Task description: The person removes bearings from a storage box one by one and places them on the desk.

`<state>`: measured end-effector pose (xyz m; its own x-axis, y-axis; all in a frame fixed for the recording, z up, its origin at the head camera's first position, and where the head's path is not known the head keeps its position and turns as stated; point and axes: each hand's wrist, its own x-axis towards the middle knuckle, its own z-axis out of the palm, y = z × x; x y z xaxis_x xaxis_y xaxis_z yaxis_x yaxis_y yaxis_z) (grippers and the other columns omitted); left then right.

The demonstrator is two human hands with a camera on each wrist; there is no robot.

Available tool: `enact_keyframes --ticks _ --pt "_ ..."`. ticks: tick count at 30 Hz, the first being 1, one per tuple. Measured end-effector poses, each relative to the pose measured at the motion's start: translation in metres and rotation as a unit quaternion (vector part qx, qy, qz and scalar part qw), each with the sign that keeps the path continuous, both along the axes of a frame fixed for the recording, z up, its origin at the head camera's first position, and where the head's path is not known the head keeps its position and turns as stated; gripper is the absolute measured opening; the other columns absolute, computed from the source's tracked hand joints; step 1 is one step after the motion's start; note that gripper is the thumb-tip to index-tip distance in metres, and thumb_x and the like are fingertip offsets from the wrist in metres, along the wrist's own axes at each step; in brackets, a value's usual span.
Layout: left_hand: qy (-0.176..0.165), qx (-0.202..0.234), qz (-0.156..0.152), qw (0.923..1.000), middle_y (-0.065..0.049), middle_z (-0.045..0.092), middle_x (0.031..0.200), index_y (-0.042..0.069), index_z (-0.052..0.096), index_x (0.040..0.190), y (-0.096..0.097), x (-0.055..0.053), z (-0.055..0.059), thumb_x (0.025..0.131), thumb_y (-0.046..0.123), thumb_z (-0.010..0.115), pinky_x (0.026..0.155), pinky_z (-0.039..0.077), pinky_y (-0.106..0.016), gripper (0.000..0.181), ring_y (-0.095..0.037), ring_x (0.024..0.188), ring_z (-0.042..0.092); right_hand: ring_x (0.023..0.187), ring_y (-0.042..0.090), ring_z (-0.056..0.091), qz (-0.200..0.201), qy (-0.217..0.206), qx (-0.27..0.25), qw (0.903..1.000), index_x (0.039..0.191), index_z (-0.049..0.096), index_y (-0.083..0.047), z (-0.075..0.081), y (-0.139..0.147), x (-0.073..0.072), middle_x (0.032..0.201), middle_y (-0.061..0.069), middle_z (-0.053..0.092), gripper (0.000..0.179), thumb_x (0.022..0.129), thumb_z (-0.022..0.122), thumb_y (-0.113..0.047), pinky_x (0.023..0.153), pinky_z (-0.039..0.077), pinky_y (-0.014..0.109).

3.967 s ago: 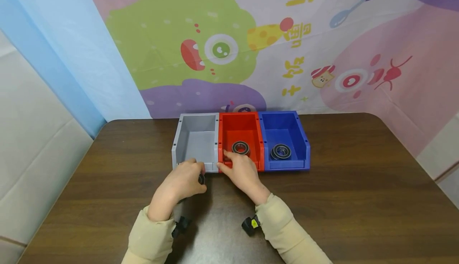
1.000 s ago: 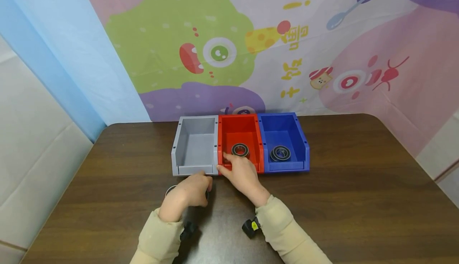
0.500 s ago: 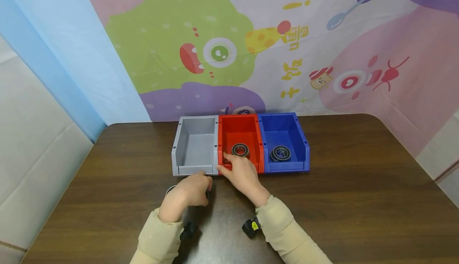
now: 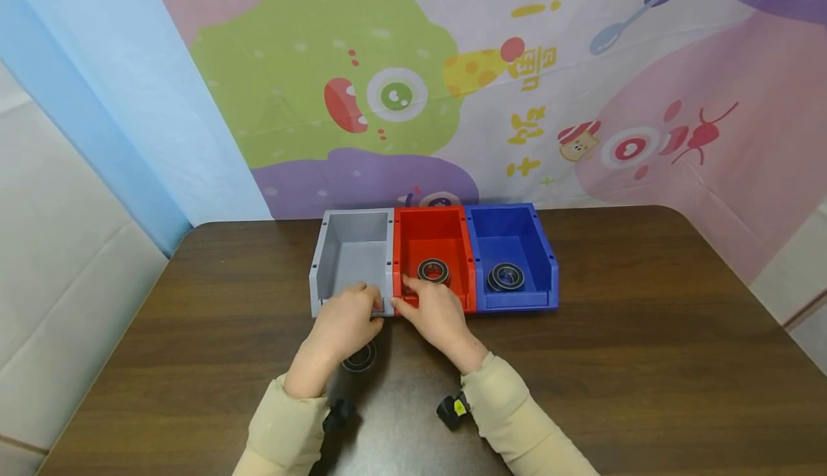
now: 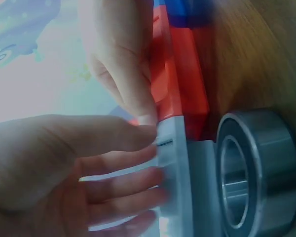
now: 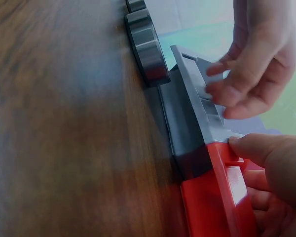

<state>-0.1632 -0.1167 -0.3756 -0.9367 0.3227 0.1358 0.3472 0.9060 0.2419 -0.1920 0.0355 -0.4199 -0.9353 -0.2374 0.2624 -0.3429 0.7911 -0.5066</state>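
My left hand [image 4: 345, 322] is over the front edge of the grey bin [image 4: 314, 286], its fingers loosely bent. In the right wrist view, nothing lies between the left hand's [image 6: 256, 74] thumb and fingers. A ball bearing [image 4: 359, 358] with a steel outer ring rests on the table just in front of this bin, partly under the hand. My right hand [image 4: 439, 314] grips the front corner of the red bin [image 4: 471, 275], thumb outside by the grey seam and fingers inside. Another bearing [image 4: 433, 270] lies in the red bin, beyond those fingers.
The blue bin [image 4: 553, 275] adjoins the red one on the right and holds stacked bearings [image 4: 506, 276]. In the right wrist view, a second bearing [image 6: 136, 5] sits beyond the nearer one on the table. A patterned cloth [image 4: 517, 103] hangs behind the brown table [image 4: 614, 375].
My left hand has moved up and forward from the table to the grey bin's front edge, uncovering the bearing in front. The right hand keeps its hold on the red bin.
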Motion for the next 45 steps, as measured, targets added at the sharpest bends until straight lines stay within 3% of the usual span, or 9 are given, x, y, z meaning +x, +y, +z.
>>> enact_keyframes --ticks 3,5,9,16,29,42,45 --pt "0.050 0.028 0.020 0.9982 -0.008 0.056 0.082 0.004 0.061 0.088 0.000 -0.003 -0.003 0.071 0.013 0.072 0.062 0.046 -0.038 0.023 -0.025 0.074 0.055 0.061 0.017 0.059 0.000 -0.001 -0.002 1.0000 0.116 0.062 -0.009 0.000 0.000 0.000 0.104 0.007 0.068 0.046 0.081 0.065 -0.038 0.046 0.038 0.020" --pt "0.062 0.044 0.031 0.9966 -0.010 0.057 0.088 0.002 0.061 0.095 0.000 -0.005 -0.006 0.072 0.016 0.073 0.067 0.045 -0.040 0.030 -0.028 0.079 0.055 0.056 0.015 0.056 0.001 -0.005 -0.005 1.0000 0.117 0.062 -0.009 0.001 0.000 0.000 0.101 0.007 0.068 0.046 0.081 0.065 -0.038 0.044 0.037 0.020" --pt "0.045 0.060 0.041 0.9963 -0.011 0.059 0.092 0.001 0.062 0.100 0.000 -0.009 -0.011 0.075 0.025 0.073 0.072 0.045 -0.043 0.036 -0.029 0.083 0.056 0.059 0.016 0.058 0.000 -0.005 -0.001 1.0000 0.117 0.062 -0.009 0.000 0.000 0.000 0.101 0.007 0.068 0.047 0.081 0.065 -0.038 0.045 0.038 0.021" --pt "-0.008 0.055 0.040 0.9977 -0.009 0.064 0.089 0.005 0.065 0.096 0.002 -0.013 -0.017 0.080 0.030 0.068 0.066 0.048 -0.040 0.030 -0.027 0.078 0.061 0.082 0.023 0.065 -0.001 0.001 0.006 1.0000 0.117 0.062 -0.010 0.000 0.000 0.000 0.109 0.006 0.066 0.045 0.082 0.064 -0.038 0.058 0.048 0.031" --pt "0.107 0.041 0.043 0.9925 -0.008 0.063 0.075 0.004 0.066 0.082 0.008 -0.013 -0.029 0.070 0.029 0.077 0.057 0.047 -0.038 0.030 -0.028 0.066 0.061 0.088 0.024 0.064 0.004 -0.016 -0.001 0.9999 0.120 0.060 -0.011 0.000 0.000 0.000 0.113 0.006 0.064 0.042 0.086 0.059 -0.036 0.067 0.050 0.037" --pt "0.101 0.043 0.043 0.9930 -0.008 0.060 0.071 0.006 0.062 0.080 0.009 -0.013 -0.029 0.069 0.028 0.077 0.055 0.045 -0.039 0.028 -0.029 0.065 0.060 0.089 0.024 0.064 0.005 -0.031 -0.004 0.9995 0.121 0.059 -0.010 0.003 0.001 0.001 0.113 0.008 0.064 0.040 0.088 0.055 -0.034 0.069 0.050 0.037" --pt "0.107 0.045 0.041 0.9924 -0.007 0.058 0.070 0.007 0.061 0.078 0.009 -0.013 -0.029 0.069 0.028 0.077 0.053 0.044 -0.039 0.029 -0.029 0.064 0.059 0.079 0.023 0.063 0.005 -0.048 -0.015 0.9987 0.121 0.058 -0.010 0.005 0.001 0.001 0.097 0.010 0.067 0.038 0.091 0.051 -0.030 0.064 0.049 0.036"
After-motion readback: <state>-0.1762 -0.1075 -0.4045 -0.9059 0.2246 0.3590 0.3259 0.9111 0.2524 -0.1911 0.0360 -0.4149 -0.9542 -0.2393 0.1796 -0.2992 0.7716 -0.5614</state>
